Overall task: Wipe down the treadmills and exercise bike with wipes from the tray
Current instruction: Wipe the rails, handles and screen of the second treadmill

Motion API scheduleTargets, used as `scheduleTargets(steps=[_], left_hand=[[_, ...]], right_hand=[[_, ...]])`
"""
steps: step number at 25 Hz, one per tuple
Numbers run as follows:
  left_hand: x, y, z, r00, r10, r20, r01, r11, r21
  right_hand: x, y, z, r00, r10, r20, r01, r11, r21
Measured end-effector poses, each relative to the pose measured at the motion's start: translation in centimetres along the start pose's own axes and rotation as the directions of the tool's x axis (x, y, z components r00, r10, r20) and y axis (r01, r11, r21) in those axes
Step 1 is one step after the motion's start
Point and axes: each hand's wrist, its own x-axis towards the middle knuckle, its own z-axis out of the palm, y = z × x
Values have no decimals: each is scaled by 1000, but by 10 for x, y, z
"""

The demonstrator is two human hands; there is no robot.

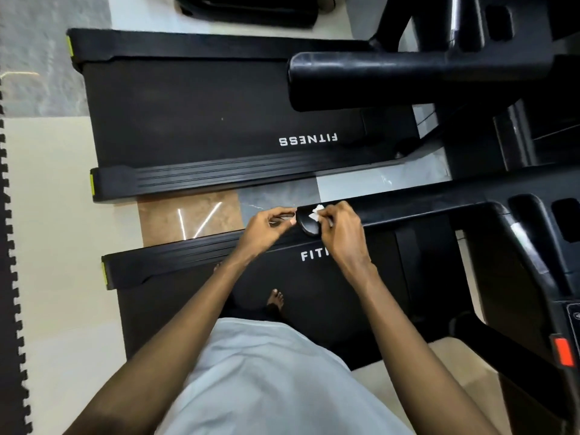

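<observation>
Cream floor tiles (62,215) spreading across left side. Black foam mat (9,246) with toothed edge running down left border. Brown marbled tile (160,224) lying beside grey marbled tile (266,199); bright light streaks (205,219) reflecting off brown one. Speckled grey floor patch (40,58) showing at upper left.

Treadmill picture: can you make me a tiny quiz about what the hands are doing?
1. True or false: the right hand holds a white wipe.
2. Where is the wipe? A) at the black handrail end B) inside a bucket C) on a mirror
3. Fill in: the far treadmill belt says ____.
Key: 1 true; 2 A; 3 FITNESS.
</observation>
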Motion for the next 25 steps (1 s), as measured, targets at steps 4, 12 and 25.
scheduleTargets(steps=[4,12,25], left_hand=[[4,3,-3,998,-33,46,33,999,16],[16,-5,-10,989,-85,125,85,996,6],[24,4,6,985,-171,24,173,975,-140]], right_hand=[[4,7,-10,999,49,-4,-49,999,0],[-10,-1,-1,1000,4,21,-4,1000,9],[15,20,-14,961,-191,201,173,979,105]])
